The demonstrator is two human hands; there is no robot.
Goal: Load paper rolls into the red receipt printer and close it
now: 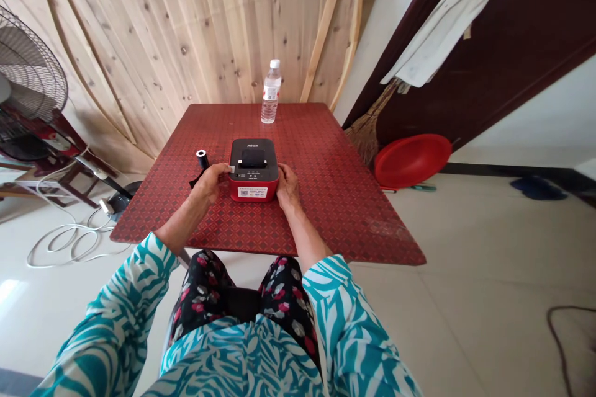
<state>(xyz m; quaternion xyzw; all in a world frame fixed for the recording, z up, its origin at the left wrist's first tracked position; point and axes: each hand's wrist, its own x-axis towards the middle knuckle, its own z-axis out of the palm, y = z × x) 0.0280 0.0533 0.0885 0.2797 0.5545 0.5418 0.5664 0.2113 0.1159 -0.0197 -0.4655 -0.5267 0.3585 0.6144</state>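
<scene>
Your forearms come in from the lower left and lower right of the frame and lean toward each other, so your hands flank the boxy device (pixel 254 173) at the centre. Your left hand (pixel 208 185) is at its left side, wrist slanting up to the right, fingertips at the edge beside a small pale piece (pixel 231 169). Your right hand (pixel 287 187) curves along the right wall, back of the hand upward and fingers bent. Both sets of fingers touch the device, but you cannot tell from here whether either grips it, since their undersides are hidden.

The device sits on the red patterned desk (pixel 326 198). It has rounded corners, a black top and a red lower body. A dark rectangular panel lies mid-top, light lettering runs along the far edge, and small white marks show near the front. A white printed label (pixel 252 192) covers part of the red front face. Left of it, a black roll (pixel 203 160) with a pale end stands near your left hand.
</scene>
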